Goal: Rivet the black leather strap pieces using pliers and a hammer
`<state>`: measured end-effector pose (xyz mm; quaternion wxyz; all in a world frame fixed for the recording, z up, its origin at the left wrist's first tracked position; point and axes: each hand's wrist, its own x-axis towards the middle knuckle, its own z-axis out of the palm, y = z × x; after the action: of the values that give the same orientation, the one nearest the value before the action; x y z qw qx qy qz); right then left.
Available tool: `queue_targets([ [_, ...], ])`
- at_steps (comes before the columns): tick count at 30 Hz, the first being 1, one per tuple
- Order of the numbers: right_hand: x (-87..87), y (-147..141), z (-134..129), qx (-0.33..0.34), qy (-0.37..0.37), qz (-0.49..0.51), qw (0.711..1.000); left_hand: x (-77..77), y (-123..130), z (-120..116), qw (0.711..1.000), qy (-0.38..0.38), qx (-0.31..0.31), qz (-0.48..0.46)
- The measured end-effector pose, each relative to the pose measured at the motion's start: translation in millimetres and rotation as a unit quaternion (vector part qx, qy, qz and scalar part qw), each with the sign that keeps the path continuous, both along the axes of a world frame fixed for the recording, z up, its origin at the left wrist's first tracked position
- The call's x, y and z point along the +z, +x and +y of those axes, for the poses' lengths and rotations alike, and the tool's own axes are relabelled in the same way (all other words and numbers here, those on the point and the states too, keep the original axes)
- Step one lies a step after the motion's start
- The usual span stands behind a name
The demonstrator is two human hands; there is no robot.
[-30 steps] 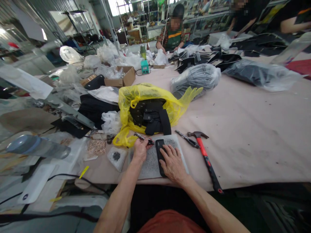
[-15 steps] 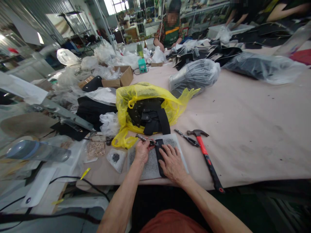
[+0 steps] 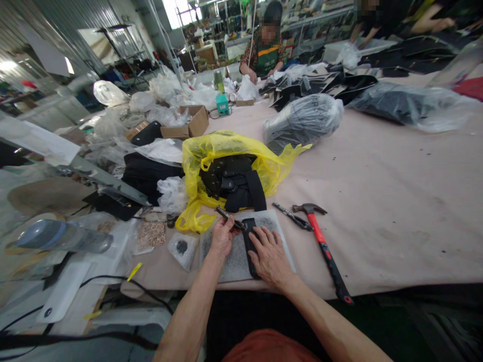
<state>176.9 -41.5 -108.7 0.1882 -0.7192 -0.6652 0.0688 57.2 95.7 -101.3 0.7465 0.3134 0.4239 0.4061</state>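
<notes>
My left hand (image 3: 223, 235) is closed around a slim dark metal rod (image 3: 224, 212), which looks like a punch. The rod slants, its lower end over the upper part of a flat black strap piece (image 3: 250, 254). Whether the tip touches the piece I cannot tell. Spread fingers of my right hand (image 3: 272, 256) lie flat on this piece, covering part of its right side. Both are on a speckled grey board (image 3: 234, 264). To the right rest a second dark rod-like tool (image 3: 292, 216) and a claw hammer (image 3: 319, 234) with a red and black handle.
A yellow plastic bag (image 3: 192, 166) with black straps and buckles stands behind the board. Small metal parts (image 3: 151, 234) and a tray of dark bits (image 3: 182, 249) lie left. A water bottle (image 3: 68, 236) is farther left. A co-worker (image 3: 267, 50) sits across the table.
The rod in my left hand has tipped to a steeper slant over the black piece. My right hand stays flat on it. The whole view has shifted slightly.
</notes>
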Motion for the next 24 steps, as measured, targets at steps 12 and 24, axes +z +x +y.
queue_targets([
  [12,0.5,-2.6,-0.3,-0.003,-0.007,0.001,1.0,-8.5,-8.0,-4.5,0.999,0.051,-0.011,0.01],
  [24,2.5,-2.5,-0.3,-0.004,-0.014,0.007,1.0,-18.2,1.4,-16.1,0.988,0.089,0.089,0.095],
])
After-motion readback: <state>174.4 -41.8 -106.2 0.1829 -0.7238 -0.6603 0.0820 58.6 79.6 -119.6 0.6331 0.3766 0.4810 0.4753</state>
